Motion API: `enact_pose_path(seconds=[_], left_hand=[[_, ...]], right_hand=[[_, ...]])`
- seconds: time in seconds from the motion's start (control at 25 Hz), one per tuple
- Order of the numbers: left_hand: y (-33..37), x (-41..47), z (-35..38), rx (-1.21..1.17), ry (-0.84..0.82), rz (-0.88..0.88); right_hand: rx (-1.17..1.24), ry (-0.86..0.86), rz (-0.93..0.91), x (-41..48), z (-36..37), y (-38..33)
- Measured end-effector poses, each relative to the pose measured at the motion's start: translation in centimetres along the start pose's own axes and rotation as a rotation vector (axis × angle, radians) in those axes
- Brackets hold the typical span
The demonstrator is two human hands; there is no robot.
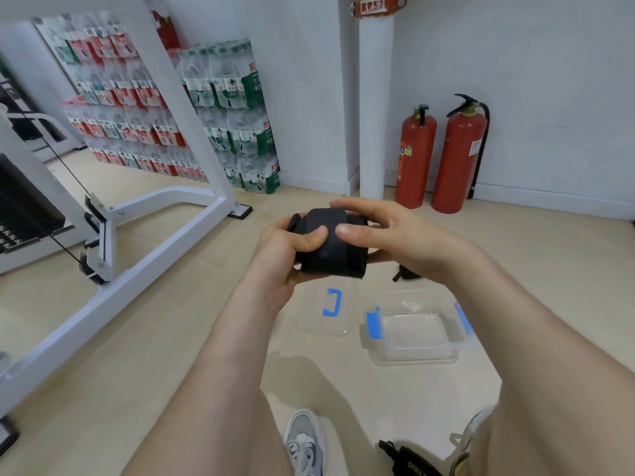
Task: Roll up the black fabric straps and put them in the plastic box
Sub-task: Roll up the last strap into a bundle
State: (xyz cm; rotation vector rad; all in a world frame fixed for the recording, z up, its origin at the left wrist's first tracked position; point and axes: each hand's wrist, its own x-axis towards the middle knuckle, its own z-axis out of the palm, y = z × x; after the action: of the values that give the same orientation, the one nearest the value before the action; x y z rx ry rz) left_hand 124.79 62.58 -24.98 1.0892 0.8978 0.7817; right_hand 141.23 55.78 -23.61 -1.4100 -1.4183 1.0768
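Note:
A rolled black fabric strap (330, 250) is held up in front of me over the floor. My left hand (285, 255) grips its left side, thumb pressed on top. My right hand (388, 235) holds its right side, thumb on the roll and fingers curved over the far edge. Below on the floor stands the clear plastic box (414, 329) with blue clips, nothing in it. Its clear lid (324, 316) with a blue handle lies to its left. A second black strap (407, 272) lies on the floor behind my right wrist, and a third (409, 458) lies near my feet.
A white gym machine frame (137, 235) stands at the left. Packs of bottled water (233, 115) are stacked against the back wall. Two red fire extinguishers (443, 156) stand beside a white pillar. My grey shoe (305, 441) is at the bottom.

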Motion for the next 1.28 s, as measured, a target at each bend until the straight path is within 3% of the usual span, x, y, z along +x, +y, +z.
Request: enact_pose_path(seconds=[0.16, 0.24, 0.36, 0.52, 0.64, 0.72, 0.8, 0.92, 0.96, 1.08, 1.28], left_hand=[[0.1, -0.5, 0.5, 0.161, -0.069, 0.079], [-0.3, -0.4, 1.3, 0.013, -0.013, 0.091], [-1.2, 0.3, 2.4, -0.292, 0.283, 0.119], [-1.5, 1.2, 2.7, -0.367, 0.394, 0.108], [-1.0, 1.2, 2.8, -0.268, 0.444, 0.285], [-0.5, 1.0, 2.5, -0.087, 0.464, 0.408], [0.0, 1.1, 1.6, 0.051, 0.428, 0.448], [0.1, 0.8, 0.0, 0.090, 0.116, 0.382], [0.0, 0.7, 0.0, 0.107, 0.029, 0.363], [-0.2, 0.4, -0.1, 0.166, 0.036, 0.420], [-0.1, -0.1, -2.1, 0.509, 0.105, 0.436]], right_hand=[[-0.114, -0.037, 0.005, 0.5, 0.5, 1.1], [-0.092, 0.090, -0.066, 1.3, 1.4, 2.0], [-0.019, 0.383, -0.184, 2.1, 4.4, 2.8], [-0.231, 0.605, -0.299, 2.0, 8.6, 3.4], [-0.247, 0.727, -0.368, 2.0, 9.5, 3.2], [-0.240, 0.675, -0.383, 2.1, 9.2, 3.0], [-0.171, 0.455, -0.307, 2.1, 7.4, 2.4], [0.161, 0.037, -0.003, 1.4, 3.7, 1.2], [0.206, -0.046, 0.017, 1.2, 3.0, 1.1], [-0.050, -0.002, -0.019, 1.0, 2.5, 1.7], [-0.418, 0.072, -0.006, 0.8, 1.3, 2.1]])
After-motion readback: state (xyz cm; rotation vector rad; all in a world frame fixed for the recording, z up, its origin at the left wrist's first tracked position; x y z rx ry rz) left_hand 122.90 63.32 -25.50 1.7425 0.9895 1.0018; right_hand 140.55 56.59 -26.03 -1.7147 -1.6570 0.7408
